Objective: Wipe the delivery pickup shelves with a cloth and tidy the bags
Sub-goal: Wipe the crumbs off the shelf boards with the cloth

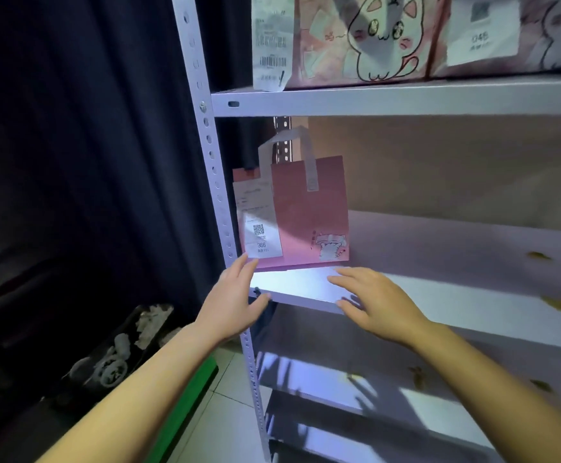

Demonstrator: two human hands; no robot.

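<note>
A small pink paper bag [309, 218] with white handles and a white receipt labelled 366 stands upright at the left end of the middle shelf [456, 295]. My left hand [235, 300] reaches toward its lower left corner, fingers straight, fingertips close to the receipt's bottom edge. My right hand [376, 302] hovers flat over the shelf's front edge, just below and right of the bag, holding nothing. No cloth is in view.
Two larger pink bags with cartoon cats [372, 38] and receipts stand on the upper shelf [406, 98]. Brownish scraps [556, 305] lie on the middle and lower shelves at the right. A dark curtain, a dark patterned bag [115, 355] and a green item [185, 406] are at the left.
</note>
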